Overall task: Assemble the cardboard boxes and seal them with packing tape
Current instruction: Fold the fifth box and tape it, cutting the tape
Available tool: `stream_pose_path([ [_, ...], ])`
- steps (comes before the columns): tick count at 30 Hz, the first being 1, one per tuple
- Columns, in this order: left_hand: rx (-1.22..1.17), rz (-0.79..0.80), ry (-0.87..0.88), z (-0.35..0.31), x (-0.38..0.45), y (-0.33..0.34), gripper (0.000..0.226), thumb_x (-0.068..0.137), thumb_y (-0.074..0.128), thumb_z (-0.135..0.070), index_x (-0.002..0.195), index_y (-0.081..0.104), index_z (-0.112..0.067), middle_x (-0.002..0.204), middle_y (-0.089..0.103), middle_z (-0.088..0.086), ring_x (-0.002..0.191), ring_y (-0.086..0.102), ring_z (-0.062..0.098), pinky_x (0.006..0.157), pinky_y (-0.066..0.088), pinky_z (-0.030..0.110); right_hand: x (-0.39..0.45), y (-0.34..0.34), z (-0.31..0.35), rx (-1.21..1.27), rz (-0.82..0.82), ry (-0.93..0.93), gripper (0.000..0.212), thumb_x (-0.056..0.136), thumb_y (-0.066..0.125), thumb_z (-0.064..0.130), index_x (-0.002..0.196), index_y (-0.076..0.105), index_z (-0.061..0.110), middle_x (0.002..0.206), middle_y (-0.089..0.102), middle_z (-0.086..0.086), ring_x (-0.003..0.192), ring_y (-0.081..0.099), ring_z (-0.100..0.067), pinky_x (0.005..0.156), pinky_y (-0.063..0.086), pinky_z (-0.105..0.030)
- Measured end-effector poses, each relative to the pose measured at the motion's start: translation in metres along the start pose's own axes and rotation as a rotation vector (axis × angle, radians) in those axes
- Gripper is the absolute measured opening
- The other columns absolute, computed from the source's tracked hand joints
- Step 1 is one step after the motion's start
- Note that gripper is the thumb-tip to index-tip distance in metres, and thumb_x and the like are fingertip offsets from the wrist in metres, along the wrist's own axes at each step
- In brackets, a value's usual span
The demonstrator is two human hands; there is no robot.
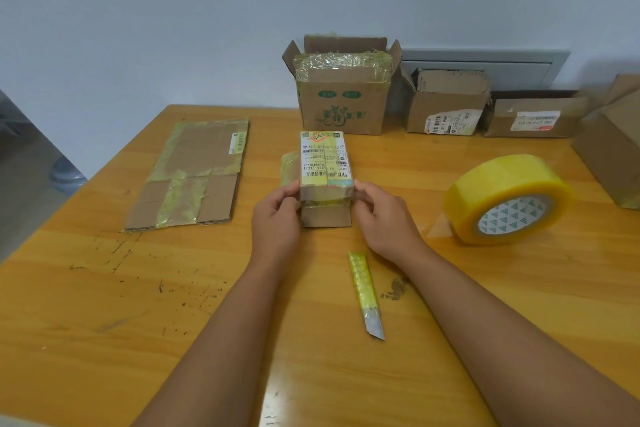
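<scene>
A small cardboard box (325, 163) with a white shipping label on top stands in the middle of the wooden table (104, 305). My left hand (277, 218) grips its near left corner and my right hand (384, 218) grips its near right corner. One brown flap hangs down at the box's near end, between my hands. A big roll of yellow packing tape (509, 199) lies to the right, with a loose end of tape on the table. A box cutter (366, 295) wrapped in yellow tape lies just in front of my right wrist.
A flattened cardboard box (197, 177) lies at the left. Along the wall stand an open box with green print (343, 104), two smaller labelled boxes (446, 107) (533, 118), and part of another box (613, 149) at the right edge. The table's left edge drops to the floor.
</scene>
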State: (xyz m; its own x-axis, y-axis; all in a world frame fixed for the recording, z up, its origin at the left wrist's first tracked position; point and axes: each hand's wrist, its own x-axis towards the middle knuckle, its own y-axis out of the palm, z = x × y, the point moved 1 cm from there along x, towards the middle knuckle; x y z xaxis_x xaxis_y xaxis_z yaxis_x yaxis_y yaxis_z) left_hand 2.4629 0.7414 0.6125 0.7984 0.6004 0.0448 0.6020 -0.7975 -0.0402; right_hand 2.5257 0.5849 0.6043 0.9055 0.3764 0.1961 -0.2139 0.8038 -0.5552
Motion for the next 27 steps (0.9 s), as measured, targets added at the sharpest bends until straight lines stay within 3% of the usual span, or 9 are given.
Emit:
stream_pose_path([
  [2,-0.039,0.009,0.040,-0.0010,0.0016,-0.0005,0.034,0.099,0.046,0.001,0.114,0.072,-0.013,0.110,0.072,-0.006,0.103,0.066,0.005,0.087,0.053,0.020,-0.0005,-0.0037,0.0028,0.063,-0.076,-0.056,0.034,0.101,0.049,0.009,0.133,0.060,0.013,0.115,0.066,0.008,0.108,0.062,-0.011,0.088,0.049,-0.020],
  [4,-0.076,0.029,0.088,-0.0023,0.0022,-0.0001,0.028,0.101,0.047,-0.001,0.114,0.071,-0.010,0.111,0.073,0.000,0.105,0.067,0.010,0.087,0.054,0.023,0.0005,-0.0066,0.0039,0.110,-0.170,-0.127,0.032,0.102,0.051,0.012,0.132,0.061,0.013,0.117,0.064,0.009,0.107,0.059,-0.005,0.087,0.049,-0.016],
  [9,-0.138,0.083,0.129,-0.0020,0.0025,-0.0013,0.018,0.101,0.054,-0.013,0.111,0.069,-0.016,0.116,0.071,0.003,0.113,0.064,0.020,0.096,0.053,0.046,0.0038,-0.0040,-0.0031,0.272,-0.281,-0.152,0.027,0.100,0.048,0.024,0.121,0.065,0.026,0.115,0.069,0.002,0.109,0.064,-0.014,0.090,0.055,-0.044],
  [12,-0.160,0.080,0.110,0.0008,0.0035,-0.0026,0.018,0.099,0.057,-0.020,0.110,0.070,-0.014,0.115,0.071,0.004,0.113,0.064,0.026,0.096,0.051,0.060,0.0040,-0.0041,-0.0021,0.364,-0.267,-0.114,0.021,0.101,0.050,0.023,0.115,0.066,0.029,0.112,0.070,0.002,0.105,0.066,-0.017,0.088,0.056,-0.050],
  [15,-0.162,0.080,0.109,-0.0010,0.0020,-0.0003,0.015,0.098,0.060,-0.019,0.108,0.071,-0.015,0.112,0.073,0.004,0.112,0.065,0.026,0.095,0.052,0.056,0.0039,-0.0051,-0.0016,0.419,-0.269,-0.067,0.018,0.101,0.054,0.018,0.112,0.067,0.025,0.108,0.071,0.003,0.102,0.067,-0.016,0.086,0.057,-0.049],
  [20,-0.131,0.074,0.185,-0.0041,-0.0015,0.0017,0.014,0.096,0.061,-0.011,0.101,0.071,-0.019,0.103,0.074,-0.002,0.100,0.067,0.012,0.084,0.055,0.028,0.0051,-0.0043,-0.0045,0.426,-0.287,-0.051,0.016,0.099,0.058,0.018,0.111,0.070,0.021,0.106,0.072,0.004,0.100,0.067,-0.016,0.087,0.057,-0.049],
  [24,-0.062,0.069,0.244,-0.0039,-0.0016,0.0011,0.015,0.096,0.061,-0.008,0.106,0.069,-0.016,0.103,0.073,-0.003,0.098,0.067,0.009,0.083,0.055,0.025,0.0044,-0.0026,-0.0042,0.432,-0.277,-0.074,0.016,0.099,0.058,0.020,0.106,0.069,0.029,0.105,0.072,0.008,0.099,0.068,-0.017,0.086,0.057,-0.051],
  [27,0.032,0.058,0.292,0.0012,0.0016,0.0007,0.017,0.095,0.065,-0.012,0.111,0.069,-0.011,0.105,0.072,0.003,0.098,0.067,0.016,0.086,0.056,0.033,0.0049,-0.0027,-0.0043,0.429,-0.283,-0.078,0.016,0.097,0.057,0.025,0.103,0.069,0.033,0.103,0.072,0.009,0.098,0.068,-0.018,0.085,0.057,-0.052],
])
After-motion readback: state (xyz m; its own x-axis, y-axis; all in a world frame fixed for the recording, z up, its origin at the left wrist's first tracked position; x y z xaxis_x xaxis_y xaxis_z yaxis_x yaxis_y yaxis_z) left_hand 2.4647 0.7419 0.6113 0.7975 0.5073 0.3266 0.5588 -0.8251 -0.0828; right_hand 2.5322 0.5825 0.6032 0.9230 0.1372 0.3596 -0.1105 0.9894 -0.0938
